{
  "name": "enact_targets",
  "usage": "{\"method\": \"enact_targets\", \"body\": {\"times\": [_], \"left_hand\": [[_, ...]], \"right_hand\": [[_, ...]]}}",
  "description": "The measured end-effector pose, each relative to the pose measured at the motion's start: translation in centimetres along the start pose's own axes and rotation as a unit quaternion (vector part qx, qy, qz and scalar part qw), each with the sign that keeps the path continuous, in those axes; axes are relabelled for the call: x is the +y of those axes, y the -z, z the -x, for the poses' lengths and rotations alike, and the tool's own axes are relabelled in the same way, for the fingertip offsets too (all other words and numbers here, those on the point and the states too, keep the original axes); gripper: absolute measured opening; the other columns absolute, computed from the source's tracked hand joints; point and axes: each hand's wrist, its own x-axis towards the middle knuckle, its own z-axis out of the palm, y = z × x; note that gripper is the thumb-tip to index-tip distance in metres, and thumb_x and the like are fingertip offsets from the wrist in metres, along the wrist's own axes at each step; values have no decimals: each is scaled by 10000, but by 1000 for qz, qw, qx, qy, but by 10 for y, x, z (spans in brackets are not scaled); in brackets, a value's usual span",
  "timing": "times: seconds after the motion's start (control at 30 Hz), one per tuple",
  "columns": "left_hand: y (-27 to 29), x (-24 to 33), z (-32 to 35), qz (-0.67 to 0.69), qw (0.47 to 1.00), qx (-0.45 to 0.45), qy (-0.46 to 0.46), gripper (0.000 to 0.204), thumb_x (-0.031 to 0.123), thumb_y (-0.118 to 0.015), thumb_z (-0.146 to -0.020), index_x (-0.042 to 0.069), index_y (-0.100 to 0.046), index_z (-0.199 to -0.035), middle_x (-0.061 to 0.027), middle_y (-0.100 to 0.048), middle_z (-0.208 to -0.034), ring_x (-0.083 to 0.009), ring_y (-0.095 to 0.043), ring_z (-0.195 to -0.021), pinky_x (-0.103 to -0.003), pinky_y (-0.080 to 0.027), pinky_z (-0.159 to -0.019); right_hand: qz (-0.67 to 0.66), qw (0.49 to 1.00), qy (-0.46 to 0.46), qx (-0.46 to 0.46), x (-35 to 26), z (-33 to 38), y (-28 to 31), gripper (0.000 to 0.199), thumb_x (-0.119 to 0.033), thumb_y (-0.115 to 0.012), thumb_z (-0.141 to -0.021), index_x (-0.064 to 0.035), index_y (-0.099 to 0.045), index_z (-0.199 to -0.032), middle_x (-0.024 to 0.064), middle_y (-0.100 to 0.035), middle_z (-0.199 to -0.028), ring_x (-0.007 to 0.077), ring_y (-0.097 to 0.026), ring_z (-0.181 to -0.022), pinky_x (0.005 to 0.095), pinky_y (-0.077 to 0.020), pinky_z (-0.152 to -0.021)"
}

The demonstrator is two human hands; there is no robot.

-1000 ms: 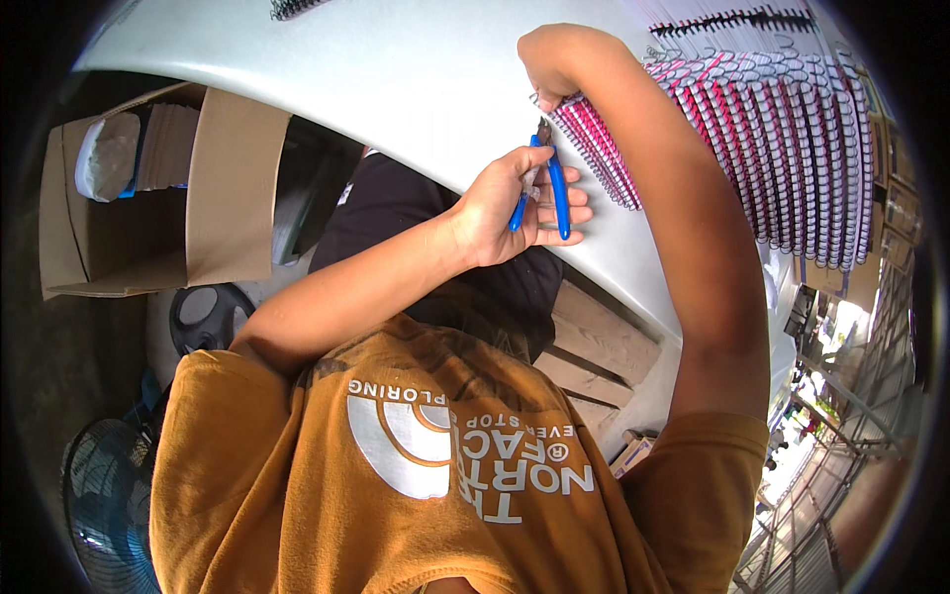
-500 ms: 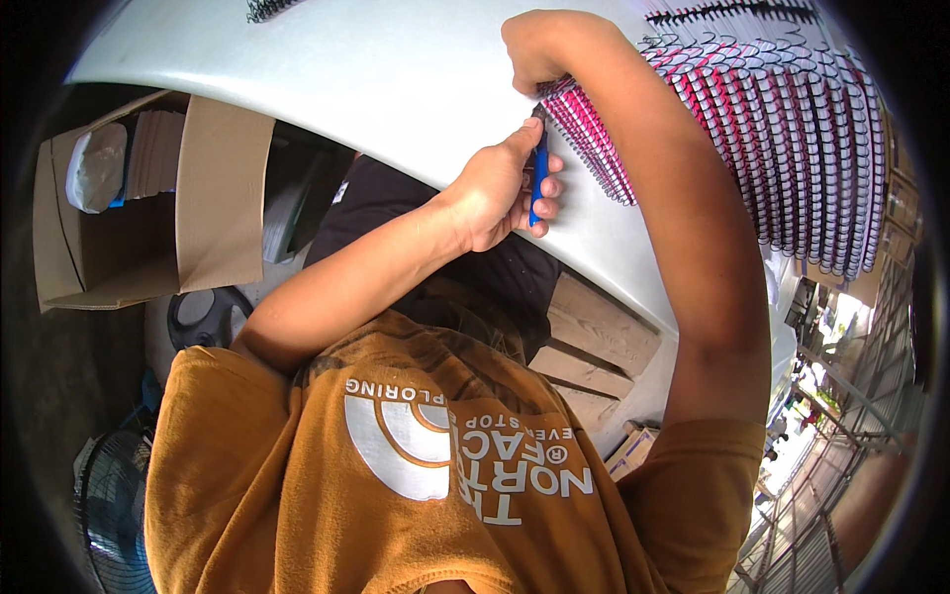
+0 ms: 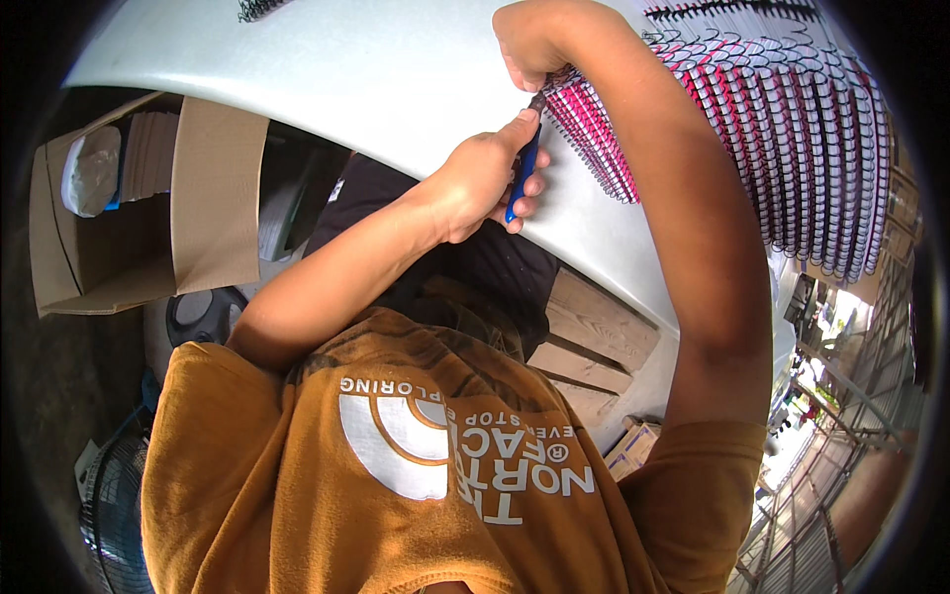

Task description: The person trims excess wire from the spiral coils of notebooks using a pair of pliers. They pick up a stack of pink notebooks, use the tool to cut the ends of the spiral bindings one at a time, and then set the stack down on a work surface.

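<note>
Blue pliers are closing since a second ago | left hand is squeezing them | right hand is bending by pink coils at view's one o'clock, grip: can't tell

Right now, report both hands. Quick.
Left hand: closed, holding blue-handled pliers.
Right hand: curled at the corner of the spiral notebooks; grip cannot be told.
</note>
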Motion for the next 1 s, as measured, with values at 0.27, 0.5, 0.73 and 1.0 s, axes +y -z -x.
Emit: {"method": "enact_targets", "body": {"times": [0.27, 0.5, 0.73, 1.0], "left_hand": [[1, 0, -3, -33, 998, -33, -43, 609, 544, -239, -952, 13, -490, -1115, -120, -608, -958, -209, -626, -881, -365, -517, -707], [8, 1, 0, -23, 999, -32, -34, 562, 524, -278, -954, 17, -508, -1035, -66, -560, -782, -168, -598, -675, -312, -532, -572], [0, -2, 5, 27, 999, 23, -39, 513, 508, -307, -955, 39, -515, -960, -35, -522, -688, -136, -529, -556, -288, -502, -497], [0, 0, 7, -32, 999, -23, -24, 551, 520, -290, -953, 26, -516, -1049, -82, -577, -804, -206, -627, -742, -319, -525, -622]], "right_hand": [[-1, 1000, -7, -6, -2, 4, 3, 129, -64, -676, -658, 15, -688, -760, 153, -659, -739, 255, -615, -658, 391, -485, -611], [-17, 1000, -4, -9, -1, 0, 2, 134, -57, -677, -644, 14, -688, -757, 158, -658, -743, 262, -615, -665, 394, -484, -614], [44, 999, 20, -7, -12, 1, 8, 150, -34, -661, -643, 8, -693, -784, 171, -663, -803, 279, -627, -726, 396, -493, -652], [21, 999, -27, -18, -4, 16, 10, 153, -33, -659, -657, 10, -695, -800, 172, -665, -819, 284, -627, -735, 397, -495, -661]]}}
